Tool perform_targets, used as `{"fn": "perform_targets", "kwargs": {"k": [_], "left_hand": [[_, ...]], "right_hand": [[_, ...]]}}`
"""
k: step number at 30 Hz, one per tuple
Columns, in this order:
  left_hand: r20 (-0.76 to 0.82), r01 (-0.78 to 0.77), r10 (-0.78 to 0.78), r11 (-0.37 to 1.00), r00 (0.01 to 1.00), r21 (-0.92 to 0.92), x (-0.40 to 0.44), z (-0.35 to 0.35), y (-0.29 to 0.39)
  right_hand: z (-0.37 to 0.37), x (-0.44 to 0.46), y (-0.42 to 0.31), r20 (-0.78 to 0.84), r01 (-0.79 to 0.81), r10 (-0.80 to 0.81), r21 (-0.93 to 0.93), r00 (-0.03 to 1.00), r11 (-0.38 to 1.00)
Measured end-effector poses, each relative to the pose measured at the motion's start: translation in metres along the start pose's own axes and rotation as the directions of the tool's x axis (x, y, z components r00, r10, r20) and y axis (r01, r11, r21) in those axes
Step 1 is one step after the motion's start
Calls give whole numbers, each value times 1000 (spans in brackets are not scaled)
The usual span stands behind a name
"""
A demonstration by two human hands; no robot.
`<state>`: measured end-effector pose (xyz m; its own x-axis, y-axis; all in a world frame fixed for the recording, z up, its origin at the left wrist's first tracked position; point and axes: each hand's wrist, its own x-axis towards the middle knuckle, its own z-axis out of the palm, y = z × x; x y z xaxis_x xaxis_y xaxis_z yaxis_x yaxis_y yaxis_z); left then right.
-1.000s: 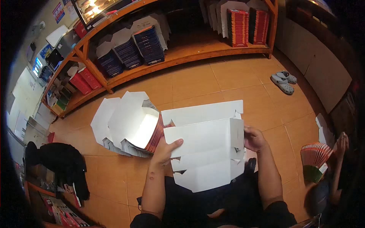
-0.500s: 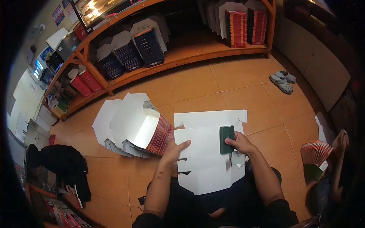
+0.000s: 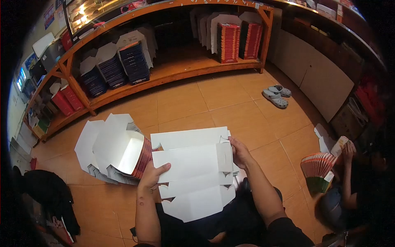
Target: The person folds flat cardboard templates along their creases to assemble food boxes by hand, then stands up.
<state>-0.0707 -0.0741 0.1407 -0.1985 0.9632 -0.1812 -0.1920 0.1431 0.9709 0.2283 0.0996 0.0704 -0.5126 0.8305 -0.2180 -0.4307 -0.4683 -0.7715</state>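
Note:
A white die-cut carton [image 3: 189, 164] lies nearly flat over my lap, its right side flap folded inward. My left hand [image 3: 150, 175] grips its left edge, thumb on top. At the upper right edge is my right hand [image 3: 240, 153], its fingers partly behind the card and closed on that edge. Close to my left hand, a nested stack of formed cartons [image 3: 117, 152] with white insides and red printed sides rests on the floor.
Wooden shelving [image 3: 173, 74] at the back holds stacks of blue [image 3: 133, 61] and red cartons [image 3: 228, 43]. Grey clogs [image 3: 275, 98] sit on the tiled floor. At right, a co-worker's hands [image 3: 349, 151] hold a carton beside a red fanned stack [image 3: 317, 166]. Black cloth [image 3: 49, 189] lies left.
The view has shifted, so the scene sits further left. My right hand has moved from the green printed flap to the carton's upper right edge. The flap now lies inward, white side up.

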Motion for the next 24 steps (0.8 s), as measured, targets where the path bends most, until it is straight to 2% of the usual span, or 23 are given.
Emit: {"fn": "perform_targets", "kwargs": {"k": [2, 4, 5, 7, 8, 10, 11, 12, 13, 14, 16, 18, 19, 20, 21, 23, 24], "left_hand": [[10, -10, 10, 1000, 1000, 27, -3, 5, 3], [17, -21, 20, 998, 1000, 55, -4, 8, 2], [53, -27, 22, 994, 998, 106, -3, 9, -1], [89, -39, 25, 987, 996, 158, -2, 13, -1], [56, -25, 14, 979, 998, 203, -4, 16, 1], [27, -16, 10, 969, 1000, 246, -12, 29, 9], [-3, -33, 36, 939, 999, 341, -20, 40, 16], [-32, -48, 68, 900, 997, 433, -23, 50, 20], [40, -165, 171, 826, 985, 538, -23, 56, 17], [15, -132, 153, 796, 988, 591, -29, 65, 15], [-7, -103, 139, 766, 990, 634, -41, 80, 18], [147, -372, 409, 550, 901, 747, -46, 88, 17], [150, -377, 410, 557, 900, 740, -48, 89, 16], [167, -374, 389, 551, 906, 746, -49, 89, 16], [186, -373, 368, 544, 911, 752, -49, 87, 15], [193, -411, 405, 566, 894, 715, -43, 80, 7], [165, -386, 394, 588, 904, 710, -43, 80, 9]], "right_hand": [[2, 3, -2, -23, -19, 20, 45, 1000, 999], [-1, 11, 0, -41, 16, -27, -256, 999, 967], [-3, 11, 2, -40, 19, -30, -255, 999, 967], [-2, 9, 5, -120, 41, -114, -491, 986, 870], [-3, 9, 5, -120, 42, -115, -491, 986, 870], [3, 4, 0, -173, 91, -231, -579, 957, 810], [7, 1, -2, -172, 96, -237, -580, 956, 809], [12, -3, -3, -220, 92, -373, -745, 901, 661], [19, -8, -5, -233, 54, -510, -872, 828, 486], [26, -14, -8, -257, 33, -556, -889, 791, 457], [37, -23, -20, -288, 24, -574, -880, 767, 474], [32, -19, -22, -322, 9, -589, -873, 741, 488], [23, -10, -18, -304, 232, -563, -688, 768, 688], [12, -3, -14, -274, 416, -547, -414, 791, 809], [7, -4, -17, -277, 418, -555, -425, 785, 803], [-2, -7, -25, -135, 306, -333, -186, 933, 933], [-11, -2, -24, -107, 220, -239, -166, 965, 961]]}}
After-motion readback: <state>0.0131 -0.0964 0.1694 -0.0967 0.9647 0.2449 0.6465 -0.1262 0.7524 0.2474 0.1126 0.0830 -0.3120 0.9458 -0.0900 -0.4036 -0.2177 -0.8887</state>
